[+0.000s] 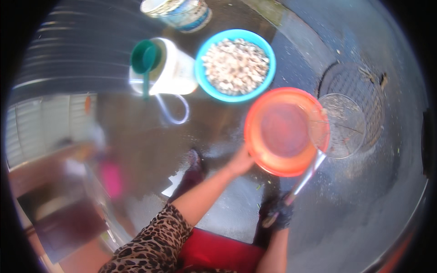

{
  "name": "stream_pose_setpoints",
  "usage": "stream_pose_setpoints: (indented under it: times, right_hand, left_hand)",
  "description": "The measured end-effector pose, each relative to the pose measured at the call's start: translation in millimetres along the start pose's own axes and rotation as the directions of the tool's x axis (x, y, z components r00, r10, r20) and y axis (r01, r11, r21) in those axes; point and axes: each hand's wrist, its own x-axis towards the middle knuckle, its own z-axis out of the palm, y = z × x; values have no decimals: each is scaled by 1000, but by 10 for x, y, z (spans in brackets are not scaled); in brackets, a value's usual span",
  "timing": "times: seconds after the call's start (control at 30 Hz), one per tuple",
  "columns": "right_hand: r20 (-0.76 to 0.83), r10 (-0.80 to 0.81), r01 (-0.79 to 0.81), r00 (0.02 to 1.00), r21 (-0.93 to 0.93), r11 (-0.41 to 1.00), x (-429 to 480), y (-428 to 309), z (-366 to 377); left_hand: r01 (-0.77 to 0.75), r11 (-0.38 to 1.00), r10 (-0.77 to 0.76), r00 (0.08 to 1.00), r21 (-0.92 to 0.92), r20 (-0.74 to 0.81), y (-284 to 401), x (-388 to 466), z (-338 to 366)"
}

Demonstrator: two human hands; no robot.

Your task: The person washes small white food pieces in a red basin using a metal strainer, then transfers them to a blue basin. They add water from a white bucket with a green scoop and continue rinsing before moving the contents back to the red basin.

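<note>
My left hand [241, 161] grips the near left rim of an orange plastic basin [286, 131], which holds what looks like murky liquid. The dark-gloved right hand [282, 213] is closed around the handle of a wire skimmer [343, 126]. Its round mesh head overlaps the basin's right rim and extends beyond it. Just behind the orange basin, a turquoise basin [235, 99] is filled with small pale pieces, whose kind I cannot tell. A white bucket [179, 73] stands beside it on the left, with a green plastic scoop [146, 58] at its mouth.
A round manhole cover [362, 80] lies in the wet ground at the right. A stained blue-and-white bucket [191, 17] is at the top. A clear hose loop [182, 119] lies near the white bucket. At the lower left is a blurred brown box-like object [70, 228].
</note>
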Motion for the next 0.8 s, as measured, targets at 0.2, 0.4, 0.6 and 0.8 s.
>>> stream_pose_setpoints:
  times: [0.2,0.4,0.6,0.8]
  right_hand:
    - [364,593,-428,718,-441,789,-513,488,1619]
    - [397,479,-119,783,-660,741,663,1326,3245]
    - [1,497,-403,868,-585,704,2226,2360,5454]
    - [253,570,-421,782,-461,781,2501,1878,6150]
  left_hand:
    - [206,874,-170,978,-440,121,495,-1306,-663]
    - [-63,789,-264,864,-611,-429,461,-2432,-2458]
    - [-162,683,-442,684,-712,-580,101,-3251,-3670]
    - [-158,615,-553,612,-772,-565,-250,-3646,-4287]
